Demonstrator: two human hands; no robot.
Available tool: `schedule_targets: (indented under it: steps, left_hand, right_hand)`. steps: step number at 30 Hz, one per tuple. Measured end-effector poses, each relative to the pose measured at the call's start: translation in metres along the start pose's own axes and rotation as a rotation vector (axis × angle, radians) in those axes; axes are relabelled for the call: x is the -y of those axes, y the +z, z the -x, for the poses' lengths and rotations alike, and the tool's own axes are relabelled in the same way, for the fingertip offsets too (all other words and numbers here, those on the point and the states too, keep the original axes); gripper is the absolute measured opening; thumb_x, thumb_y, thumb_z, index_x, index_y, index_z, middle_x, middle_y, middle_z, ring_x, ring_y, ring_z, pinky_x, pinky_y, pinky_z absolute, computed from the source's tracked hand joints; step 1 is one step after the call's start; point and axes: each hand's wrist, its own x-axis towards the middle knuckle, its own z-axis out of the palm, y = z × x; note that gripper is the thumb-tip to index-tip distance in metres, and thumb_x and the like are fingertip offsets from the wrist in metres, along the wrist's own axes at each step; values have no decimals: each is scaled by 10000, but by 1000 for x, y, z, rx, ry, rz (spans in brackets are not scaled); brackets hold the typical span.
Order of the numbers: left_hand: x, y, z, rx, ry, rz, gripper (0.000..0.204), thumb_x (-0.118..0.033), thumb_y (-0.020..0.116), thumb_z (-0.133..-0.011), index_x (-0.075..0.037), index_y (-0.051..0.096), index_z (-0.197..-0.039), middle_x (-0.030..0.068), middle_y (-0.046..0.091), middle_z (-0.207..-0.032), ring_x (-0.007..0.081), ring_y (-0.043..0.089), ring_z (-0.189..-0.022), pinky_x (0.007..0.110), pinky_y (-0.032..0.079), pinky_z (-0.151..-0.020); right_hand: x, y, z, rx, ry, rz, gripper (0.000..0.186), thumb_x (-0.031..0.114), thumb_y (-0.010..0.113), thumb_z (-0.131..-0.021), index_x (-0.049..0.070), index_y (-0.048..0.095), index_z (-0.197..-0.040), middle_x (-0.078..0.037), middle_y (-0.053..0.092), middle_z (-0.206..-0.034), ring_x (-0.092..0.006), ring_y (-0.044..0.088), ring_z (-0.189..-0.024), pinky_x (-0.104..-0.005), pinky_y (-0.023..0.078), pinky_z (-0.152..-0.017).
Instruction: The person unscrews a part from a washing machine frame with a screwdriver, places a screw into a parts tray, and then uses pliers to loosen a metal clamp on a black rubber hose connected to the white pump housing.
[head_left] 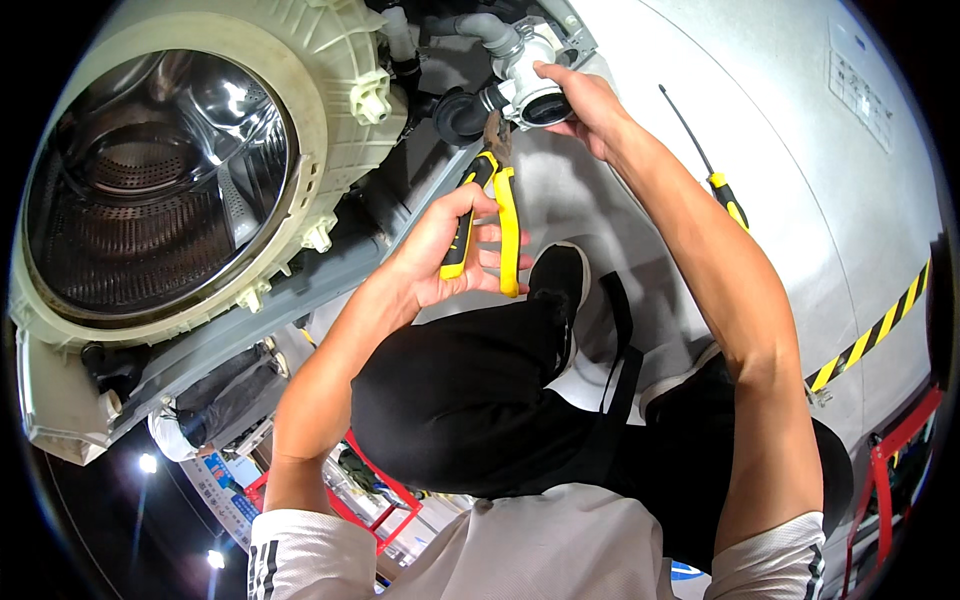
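My left hand [432,240] is closed around pliers [508,225] with yellow and black handles, the handles spread apart. The plier jaws reach up to the joint of a black rubber hose [460,118] and a white pump housing [532,65]; whether they grip a clamp there is too small to tell. With the thumb on top and the fingers partly hidden beneath, my right hand [598,108] holds the pump housing. A round dark opening [545,109] on the housing faces me. From its far side a grey corrugated hose [485,28] runs left.
A washing machine tub [310,105] with its steel drum [150,170] fills the left, above a grey cabinet edge [270,315]. On the floor at right lies a screwdriver [708,165]. Black-and-yellow tape [870,335] and a red frame [880,480] are further right. Another person [215,400] is at lower left.
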Motion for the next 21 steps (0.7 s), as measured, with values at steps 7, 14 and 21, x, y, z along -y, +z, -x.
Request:
schedule_targets:
  steps: [7, 14, 21]
  left_hand:
    - [-7, 4, 6, 30, -21, -11, 384, -287, 537, -833, -23, 488, -1107, 225, 565, -1102, 442, 608, -973, 659, 450, -891]
    - [-12, 6, 11, 51, -59, -21, 392, -268, 506, -831, -15, 484, -1129, 236, 560, -1109, 449, 591, -1021, 674, 449, -875]
    - [-8, -2, 10, 50, -42, -44, 427, -254, 487, -818, -11, 474, -1169, 236, 548, -1117, 418, 595, -983, 682, 451, -867]
  right_hand:
    - [-4, 0, -6, -19, -33, -32, 390, 337, 646, -850, -31, 641, -981, -82, 676, -866, -132, 646, -739, -265, 525, -641]
    - [-3, -1, -6, 10, -12, 18, 436, 399, 631, -864, 3, 632, -1046, -65, 674, -913, -110, 644, -774, -239, 540, -681]
    - [-2, -1, -4, 10, -19, 7, 447, 396, 631, -864, -9, 626, -1054, -69, 673, -915, -110, 648, -776, -236, 544, -685]
